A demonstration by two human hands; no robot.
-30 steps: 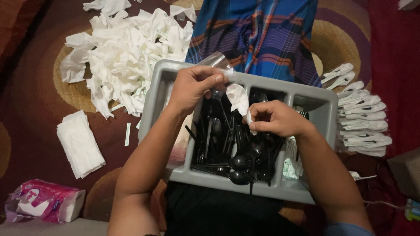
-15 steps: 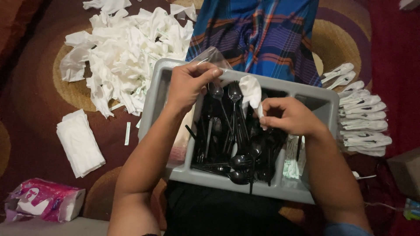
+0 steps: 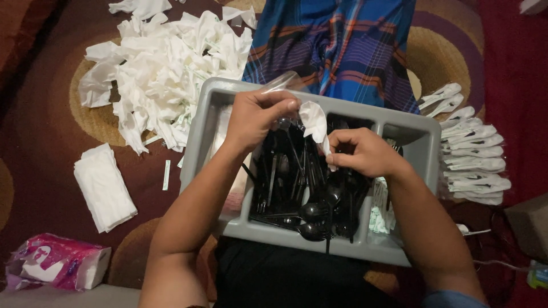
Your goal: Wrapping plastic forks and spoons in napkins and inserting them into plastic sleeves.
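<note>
A grey cutlery tray (image 3: 201, 131) rests on my lap, its middle compartment full of black plastic cutlery (image 3: 311, 197). My left hand (image 3: 257, 117) is over the tray's far side, fingers pinched on a clear plastic sleeve (image 3: 281, 82). My right hand (image 3: 362, 151) hovers over the cutlery and grips the lower end of a white napkin (image 3: 314, 121), which stands between both hands. Whether cutlery is wrapped inside the napkin is hidden.
A big heap of torn white wrappers (image 3: 165, 68) lies on the patterned rug at upper left. A folded napkin stack (image 3: 104, 188) and a pink tissue pack (image 3: 54, 262) lie left. Wrapped white cutlery bundles (image 3: 474, 154) line up at right. Blue striped cloth (image 3: 342, 45) lies beyond the tray.
My right hand has lifted from the cutlery and risen towards the left hand with the white napkin. The left hand stays on the clear sleeve.
</note>
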